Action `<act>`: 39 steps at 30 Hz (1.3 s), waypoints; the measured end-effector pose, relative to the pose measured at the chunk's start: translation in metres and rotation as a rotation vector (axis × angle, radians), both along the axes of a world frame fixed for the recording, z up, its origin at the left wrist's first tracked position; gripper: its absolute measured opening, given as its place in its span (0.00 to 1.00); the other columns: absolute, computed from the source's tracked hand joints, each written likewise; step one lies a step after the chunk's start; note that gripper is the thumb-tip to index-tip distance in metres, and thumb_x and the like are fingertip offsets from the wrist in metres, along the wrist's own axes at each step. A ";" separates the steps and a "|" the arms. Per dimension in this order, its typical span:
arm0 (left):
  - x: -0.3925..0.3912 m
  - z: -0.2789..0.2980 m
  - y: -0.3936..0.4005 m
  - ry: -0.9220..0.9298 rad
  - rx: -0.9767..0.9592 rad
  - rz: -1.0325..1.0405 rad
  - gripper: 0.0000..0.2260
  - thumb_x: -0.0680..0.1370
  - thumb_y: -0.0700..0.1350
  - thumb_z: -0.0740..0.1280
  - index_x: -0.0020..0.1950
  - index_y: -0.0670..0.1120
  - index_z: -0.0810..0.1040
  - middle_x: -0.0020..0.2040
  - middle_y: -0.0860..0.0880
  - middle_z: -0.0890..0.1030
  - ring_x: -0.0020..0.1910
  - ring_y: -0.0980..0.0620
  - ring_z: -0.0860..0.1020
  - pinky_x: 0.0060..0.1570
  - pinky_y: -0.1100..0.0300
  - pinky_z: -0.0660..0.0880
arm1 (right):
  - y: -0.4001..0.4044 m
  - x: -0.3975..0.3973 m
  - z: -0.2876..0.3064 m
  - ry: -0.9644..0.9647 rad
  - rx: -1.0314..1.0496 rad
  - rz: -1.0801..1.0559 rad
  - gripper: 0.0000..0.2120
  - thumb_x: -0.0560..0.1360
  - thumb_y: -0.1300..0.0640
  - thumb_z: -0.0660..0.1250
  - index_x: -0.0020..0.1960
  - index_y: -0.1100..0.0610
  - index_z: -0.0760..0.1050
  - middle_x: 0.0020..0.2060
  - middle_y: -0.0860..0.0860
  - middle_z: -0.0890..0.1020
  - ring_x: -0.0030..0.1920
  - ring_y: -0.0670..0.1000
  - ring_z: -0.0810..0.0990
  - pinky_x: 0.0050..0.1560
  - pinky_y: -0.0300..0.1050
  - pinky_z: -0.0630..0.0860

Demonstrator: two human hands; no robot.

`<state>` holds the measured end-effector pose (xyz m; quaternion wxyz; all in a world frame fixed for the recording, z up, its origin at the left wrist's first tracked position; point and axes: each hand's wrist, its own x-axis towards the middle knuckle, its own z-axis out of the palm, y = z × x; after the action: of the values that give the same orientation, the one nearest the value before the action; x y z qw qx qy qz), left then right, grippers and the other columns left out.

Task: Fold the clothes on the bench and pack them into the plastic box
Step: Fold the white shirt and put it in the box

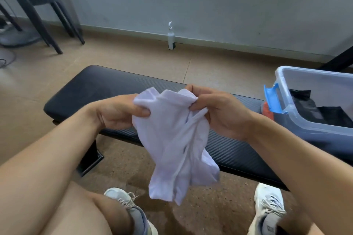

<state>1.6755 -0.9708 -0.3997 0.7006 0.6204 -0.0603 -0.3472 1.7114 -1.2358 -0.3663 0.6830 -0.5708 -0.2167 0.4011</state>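
White cotton, thin and crumpled, hangs between the person's two hands: a small white garment [176, 139] held up in the air over the near edge of the black bench [91, 89], its lower part drooping toward the shoes. It touches nothing but the hands.

The left hand [116, 112] has its fingers curled close, thumb pressed against the cloth at the upper left corner of the garment. The right hand [215, 112] pinches the upper right part, fingertips bunched tight into the fabric. Neither hand shows any spread; both are closed on the cloth, and they sit near one another, so the garment is gathered, not stretched flat.

To my eye this is the start of folding this piece: it is lifted but not yet straightened. The next move would seem to call for drawing the hands apart to find the edges, then laying it on the bench's padded top to fold.

The plastic box [298, 112] stands at the bench's right end, lid off, with dark folded clothes [313, 108] already inside, so packing looks partly done.
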 end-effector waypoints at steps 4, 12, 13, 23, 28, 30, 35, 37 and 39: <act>-0.019 0.021 0.002 -0.060 -0.010 0.126 0.15 0.72 0.38 0.74 0.58 0.41 0.83 0.55 0.40 0.84 0.54 0.43 0.84 0.49 0.54 0.81 | 0.001 -0.003 -0.005 -0.270 -0.151 -0.085 0.04 0.75 0.67 0.65 0.48 0.60 0.74 0.40 0.57 0.81 0.38 0.50 0.79 0.38 0.42 0.73; -0.029 0.032 -0.007 -0.189 0.093 0.368 0.16 0.73 0.29 0.71 0.60 0.34 0.78 0.54 0.39 0.84 0.53 0.43 0.84 0.46 0.55 0.81 | -0.018 -0.001 -0.007 -0.487 -0.432 -0.139 0.06 0.80 0.63 0.64 0.53 0.55 0.78 0.48 0.57 0.85 0.50 0.58 0.84 0.52 0.64 0.78; -0.027 0.032 -0.011 -0.209 0.089 0.391 0.16 0.72 0.30 0.72 0.60 0.34 0.78 0.55 0.38 0.84 0.54 0.42 0.83 0.47 0.55 0.81 | -0.021 0.001 -0.006 -0.493 -0.451 -0.149 0.08 0.81 0.64 0.63 0.54 0.55 0.78 0.48 0.56 0.85 0.50 0.57 0.84 0.52 0.62 0.79; -0.002 0.025 -0.038 -0.321 0.167 0.678 0.19 0.66 0.35 0.78 0.56 0.38 0.83 0.54 0.40 0.85 0.54 0.42 0.84 0.52 0.50 0.80 | -0.030 0.013 -0.007 -0.456 -0.491 -0.325 0.07 0.75 0.60 0.64 0.46 0.54 0.81 0.44 0.55 0.85 0.45 0.54 0.83 0.49 0.53 0.78; 0.035 0.026 -0.028 -0.493 0.341 0.680 0.14 0.70 0.28 0.73 0.52 0.41 0.83 0.50 0.43 0.86 0.48 0.50 0.83 0.50 0.54 0.81 | -0.018 0.055 0.001 -0.583 -0.648 -0.439 0.08 0.74 0.62 0.64 0.44 0.52 0.80 0.40 0.48 0.83 0.40 0.49 0.80 0.41 0.43 0.74; 0.056 0.033 -0.021 -0.548 0.420 0.682 0.16 0.67 0.29 0.73 0.52 0.43 0.83 0.50 0.43 0.85 0.47 0.51 0.81 0.51 0.52 0.79 | -0.012 0.078 0.009 -0.679 -0.706 -0.474 0.09 0.74 0.62 0.63 0.45 0.53 0.81 0.43 0.50 0.84 0.44 0.51 0.80 0.43 0.43 0.75; 0.102 0.049 -0.014 -0.632 0.584 0.777 0.22 0.66 0.27 0.72 0.52 0.49 0.80 0.46 0.49 0.83 0.42 0.55 0.79 0.43 0.60 0.78 | 0.010 0.121 0.021 -0.832 -0.884 -0.532 0.11 0.73 0.59 0.60 0.50 0.48 0.77 0.51 0.51 0.83 0.52 0.56 0.81 0.57 0.52 0.79; 0.115 0.049 -0.014 -0.672 0.681 0.796 0.22 0.67 0.29 0.73 0.57 0.48 0.80 0.49 0.49 0.84 0.44 0.55 0.80 0.45 0.61 0.79 | 0.017 0.131 0.021 -0.834 -0.907 -0.563 0.12 0.72 0.60 0.60 0.50 0.47 0.76 0.54 0.52 0.83 0.54 0.57 0.80 0.58 0.52 0.79; 0.123 0.048 -0.015 -0.690 0.744 0.813 0.20 0.66 0.32 0.74 0.54 0.49 0.81 0.48 0.50 0.83 0.44 0.55 0.79 0.45 0.63 0.78 | 0.023 0.138 0.020 -0.848 -0.940 -0.610 0.14 0.73 0.61 0.59 0.52 0.47 0.76 0.56 0.52 0.82 0.55 0.57 0.79 0.56 0.48 0.77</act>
<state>1.7985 -0.9858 -0.3520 0.4547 0.8710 0.0819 0.1672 1.8493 -1.2131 -0.3468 0.3026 -0.9479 -0.0981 -0.0145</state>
